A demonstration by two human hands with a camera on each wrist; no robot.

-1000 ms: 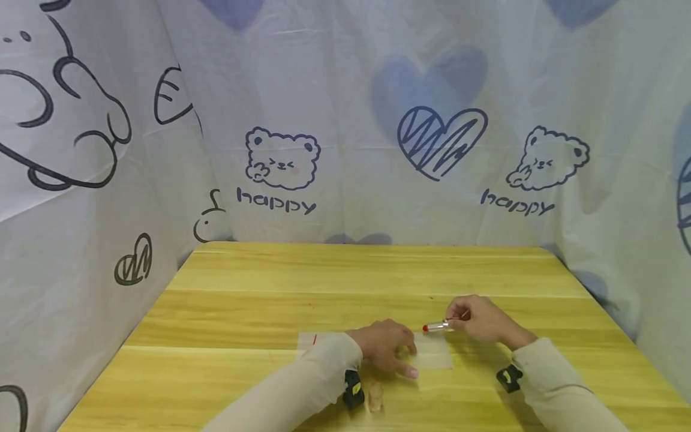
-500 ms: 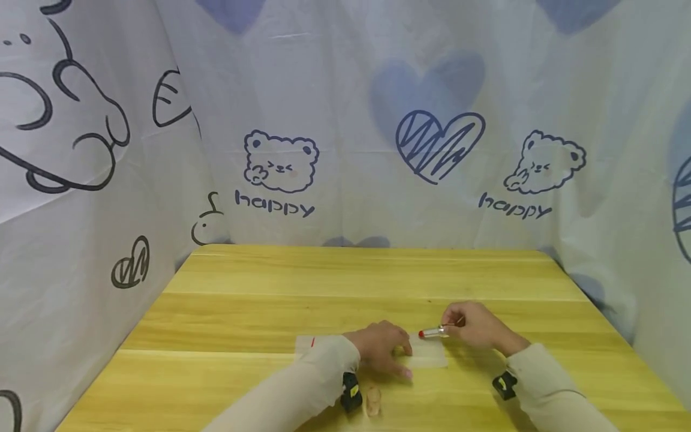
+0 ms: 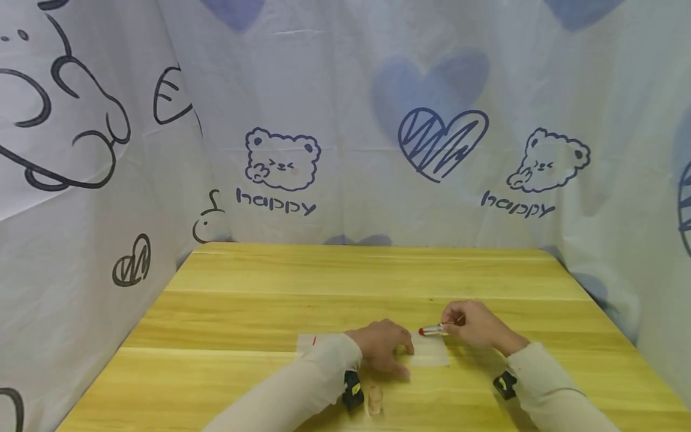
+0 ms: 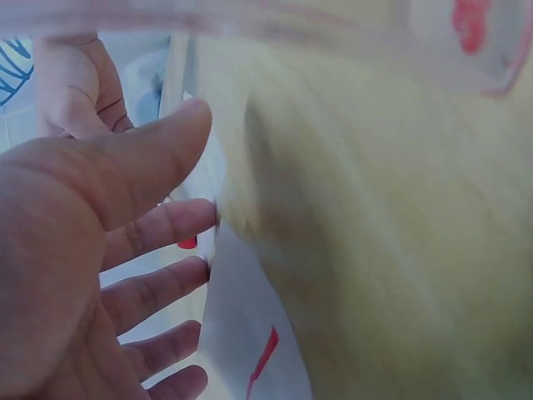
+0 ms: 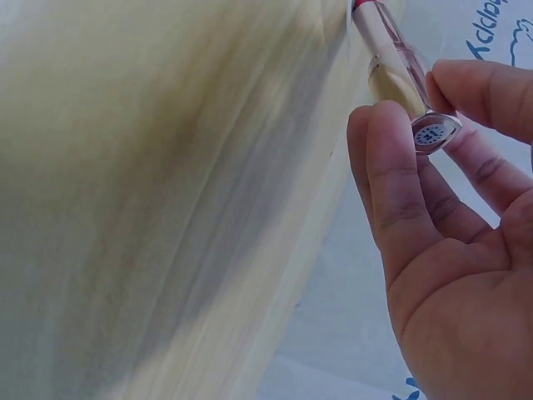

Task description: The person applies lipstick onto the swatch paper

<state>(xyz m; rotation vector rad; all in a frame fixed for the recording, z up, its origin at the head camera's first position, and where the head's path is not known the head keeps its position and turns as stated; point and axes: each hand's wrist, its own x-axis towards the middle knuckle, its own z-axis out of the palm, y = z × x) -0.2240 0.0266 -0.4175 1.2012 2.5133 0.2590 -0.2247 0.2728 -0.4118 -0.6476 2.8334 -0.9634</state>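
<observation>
Between thumb and fingers, my right hand (image 3: 477, 325) pinches a lipstick (image 3: 433, 329) by its base. Its red tip points left, at the upper right part of a white paper strip (image 3: 432, 354); contact cannot be told. In the right wrist view the lipstick (image 5: 396, 62) has a shiny case and a round label on its end. My left hand (image 3: 382, 347) rests on the paper with fingers spread and slightly bent, holding nothing. The left wrist view shows its fingertips at the edge of the paper (image 4: 250, 308), which bears a short red stroke (image 4: 265, 358).
A small see-through piece (image 3: 375, 400), probably the lipstick's cap, lies by the left wrist; in the left wrist view a clear piece with red inside (image 4: 470, 25) crosses the top. The wooden table (image 3: 259, 288) is enclosed by printed white curtains (image 3: 345, 120).
The lipstick and right hand have shifted slightly left and down over the paper's end since a second ago. My left hand stays in place on the paper.
</observation>
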